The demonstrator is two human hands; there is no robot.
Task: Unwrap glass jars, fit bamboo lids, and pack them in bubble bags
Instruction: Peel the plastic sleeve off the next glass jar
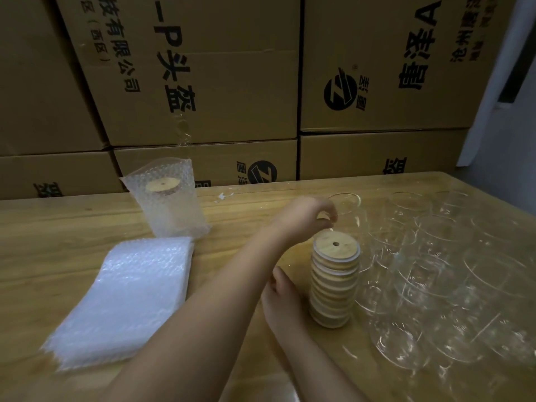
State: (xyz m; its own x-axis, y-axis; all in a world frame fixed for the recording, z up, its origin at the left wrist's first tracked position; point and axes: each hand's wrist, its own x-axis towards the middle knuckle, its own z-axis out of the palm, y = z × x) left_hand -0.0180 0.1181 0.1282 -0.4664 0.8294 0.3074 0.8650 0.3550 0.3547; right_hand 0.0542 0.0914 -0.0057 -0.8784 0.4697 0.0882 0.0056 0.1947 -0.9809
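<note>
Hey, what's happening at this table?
A person is packing glass jars, which wait empty on the right. Their left hand pinches what looks like a bamboo lid just above a stack of lids, while the right hand rests against its side. One lidded jar already stands in a bubble bag; flat bags lie on the left.

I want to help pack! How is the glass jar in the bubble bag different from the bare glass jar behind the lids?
The glass jar in the clear bubble bag wears a round bamboo lid; the bare clear glass jar has an open mouth. The bagged jar is wrapped; the bare jar is uncovered. Both stand upright on the wooden table.
</note>
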